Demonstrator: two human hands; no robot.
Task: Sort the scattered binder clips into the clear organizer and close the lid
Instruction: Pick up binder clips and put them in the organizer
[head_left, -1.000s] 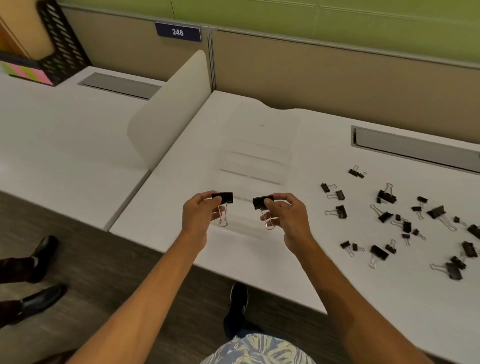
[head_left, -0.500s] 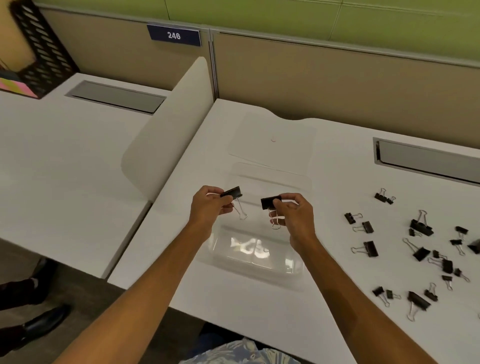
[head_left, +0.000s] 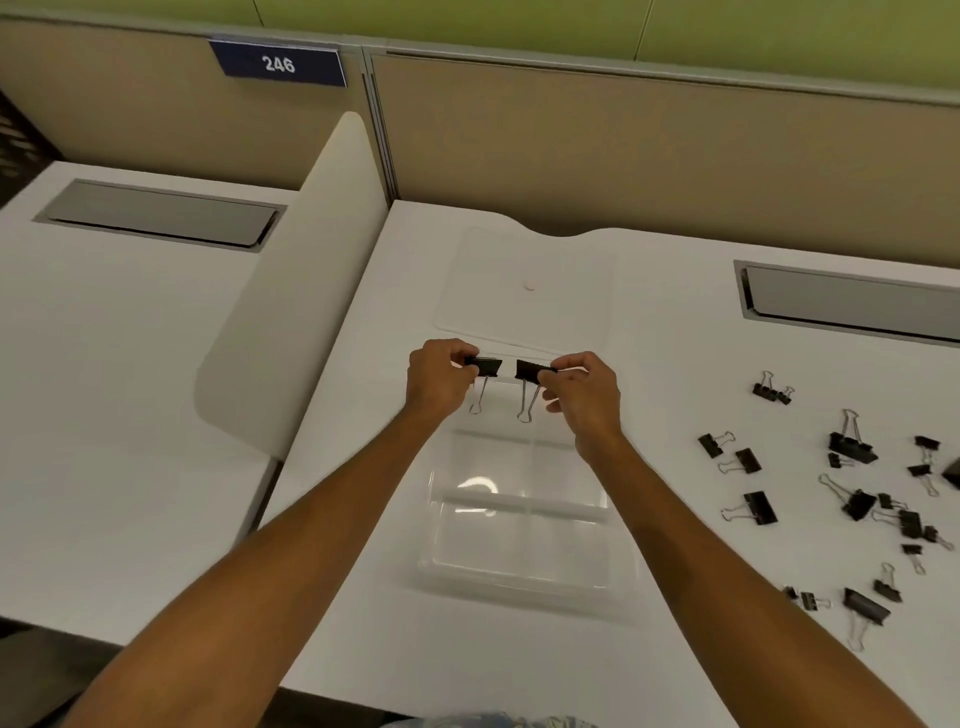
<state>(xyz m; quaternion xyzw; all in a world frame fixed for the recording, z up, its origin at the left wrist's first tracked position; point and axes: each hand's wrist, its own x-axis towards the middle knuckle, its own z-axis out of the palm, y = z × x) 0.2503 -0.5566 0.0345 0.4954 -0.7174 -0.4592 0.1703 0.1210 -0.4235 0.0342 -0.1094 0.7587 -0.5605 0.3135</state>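
Organizer (head_left: 519, 501), clear plastic, compartmented: stands on white desk (head_left: 675, 364) directly before the person, lid (head_left: 524, 306) lying open and flat on its far side. Held clips, black, two: left hand (head_left: 439, 376) pinches one clip (head_left: 485, 366), right hand (head_left: 584, 395) pinches second clip (head_left: 530, 370); side by side, just apart, wire handles hanging, above the organizer's far end. Loose clips (head_left: 852, 499), mixed sizes: scattered on desk to the right, well apart from organizer. Number plate (head_left: 279, 64), "246": on partition, far left.
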